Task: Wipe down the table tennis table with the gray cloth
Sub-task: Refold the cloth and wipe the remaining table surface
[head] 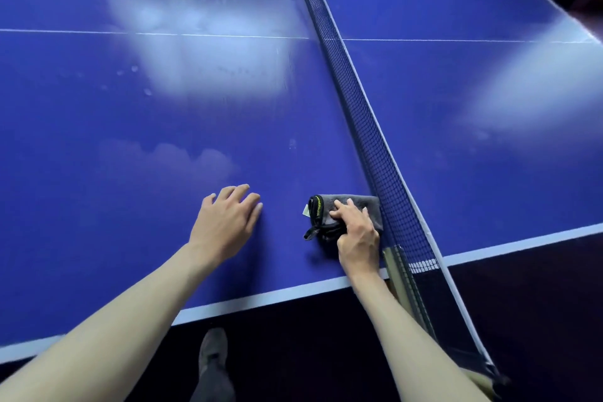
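You are early in the job, as far as the surface tells. Your right hand (pixel 357 233) has the gray cloth (pixel 346 210) pressed onto the table tennis table (pixel 130 238) at the near edge, and the cloth's far side lies right against the foot of the net (pixel 375 140). Beyond your fingers, on this half, the blue top shows pale smudges and small spots under the bright glare patch, and a faint cloudy mark sits just ahead of your other hand. These read as areas not yet wiped, though glare makes it hard to say which marks are dirt and which are reflections. Across the net from the cloth, the other half shows its own hazy bright streak and looks untouched; I judge that whole side is left to do. Nothing in view shows a clearly finished strip.

Now the grip. Your right hand lies on top of the folded cloth with its fingers bent over the bundle, fingertips on the gray fabric and the thumb side tucked toward the black-edged fold with its small tag. It bears down and holds the cloth rather than lifting it; the cloth lies flat on the table under the palm. Your left hand (pixel 226 220) rests just beside the cloth, apart from it, fingers spread and nearly straight on the bare blue surface, holding nothing. It looks like a brace while you lean in.
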The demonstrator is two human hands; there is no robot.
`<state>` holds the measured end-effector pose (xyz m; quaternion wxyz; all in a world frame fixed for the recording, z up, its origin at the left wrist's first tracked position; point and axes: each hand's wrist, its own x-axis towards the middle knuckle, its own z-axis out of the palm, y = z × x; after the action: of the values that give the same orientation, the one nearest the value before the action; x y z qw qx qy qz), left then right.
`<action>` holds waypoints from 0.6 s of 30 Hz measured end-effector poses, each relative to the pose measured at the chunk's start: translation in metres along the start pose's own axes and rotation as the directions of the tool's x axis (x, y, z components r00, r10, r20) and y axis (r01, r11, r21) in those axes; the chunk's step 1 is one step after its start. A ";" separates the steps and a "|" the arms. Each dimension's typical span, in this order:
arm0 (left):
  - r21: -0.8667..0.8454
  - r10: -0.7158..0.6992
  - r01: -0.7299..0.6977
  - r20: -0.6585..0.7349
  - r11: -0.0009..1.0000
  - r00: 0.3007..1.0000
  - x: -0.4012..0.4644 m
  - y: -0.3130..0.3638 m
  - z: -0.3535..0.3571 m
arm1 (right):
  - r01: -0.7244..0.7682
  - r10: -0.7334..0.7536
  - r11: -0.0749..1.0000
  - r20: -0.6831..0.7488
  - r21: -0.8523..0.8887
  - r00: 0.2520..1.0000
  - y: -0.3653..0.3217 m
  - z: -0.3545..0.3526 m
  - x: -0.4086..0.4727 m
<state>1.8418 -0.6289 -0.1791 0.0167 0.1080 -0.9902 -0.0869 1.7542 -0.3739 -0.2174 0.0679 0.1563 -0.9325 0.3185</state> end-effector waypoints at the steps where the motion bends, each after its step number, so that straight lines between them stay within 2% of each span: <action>1: 0.001 -0.022 0.022 0.000 1.000 1.000 -0.009 0.008 0.001 | 0.015 -0.015 1.000 0.011 -0.006 1.000 0.002 -0.005 -0.012; 7: -0.018 -0.240 0.243 0.085 0.970 0.967 -0.056 0.043 0.004 | 0.098 -0.094 0.994 0.074 -0.050 0.993 0.013 -0.036 -0.084; 12: 0.016 -0.282 0.282 0.119 0.959 0.952 -0.070 0.043 -0.004 | 0.113 -0.108 0.993 0.099 -0.038 0.989 0.019 -0.051 -0.122; 18: 0.011 -0.309 0.309 0.093 0.951 0.946 -0.045 0.009 -0.008 | 0.089 -0.085 0.995 0.098 -0.042 0.992 0.012 -0.042 -0.103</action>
<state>1.8844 -0.6116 -0.1703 -0.0435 0.2576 -0.9606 -0.0953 1.8485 -0.3133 -0.2144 0.0404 0.2103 -0.9340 0.2859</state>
